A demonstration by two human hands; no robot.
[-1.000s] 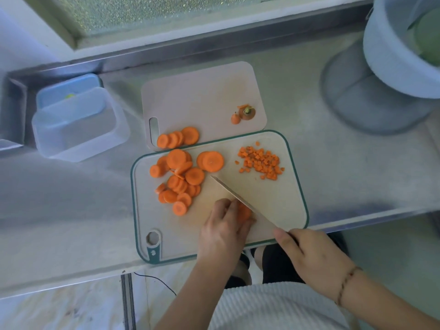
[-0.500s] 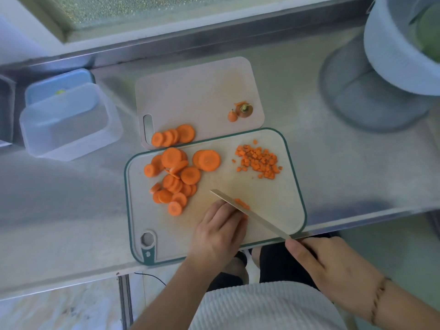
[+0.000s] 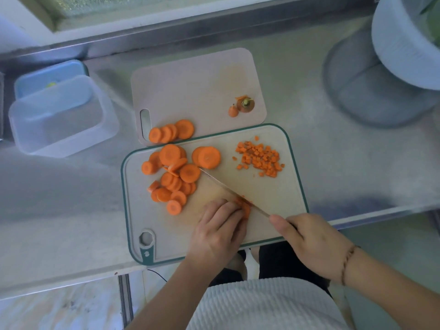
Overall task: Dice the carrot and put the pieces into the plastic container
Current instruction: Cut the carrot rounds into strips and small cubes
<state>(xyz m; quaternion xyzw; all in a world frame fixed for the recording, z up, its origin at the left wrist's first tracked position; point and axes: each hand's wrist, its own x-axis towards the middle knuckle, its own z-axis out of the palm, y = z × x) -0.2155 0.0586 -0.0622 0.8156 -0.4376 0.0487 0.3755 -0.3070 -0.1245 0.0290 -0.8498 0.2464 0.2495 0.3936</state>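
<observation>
A knife [image 3: 234, 195] is gripped by its handle in the right hand [image 3: 312, 244], the blade laid slantwise across the green-rimmed cutting board [image 3: 295, 186] at the desk's [image 3: 59, 210] front edge. A small stack of carrot pieces [image 3: 245, 207] is held down under the curled fingers of the left hand [image 3: 217, 231], right against the blade. The fingertips are judged to be the chief risk: they sit touching the cutting line, and a slip of the small, round-edged stack could carry the blade onto them. Uncut carrot slices [image 3: 173, 177] are heaped towards the board's left edge, close to the knife tip, so some could be knocked off the board. Diced carrot [image 3: 259, 158] is piled near the board's far right corner. The plastic container [image 3: 62, 120] stands empty near the desk's far left corner, well apart from the board, so pieces may be spilled in transfer. More slices [image 3: 170, 133] lie on a second board [image 3: 195, 86] behind.
</observation>
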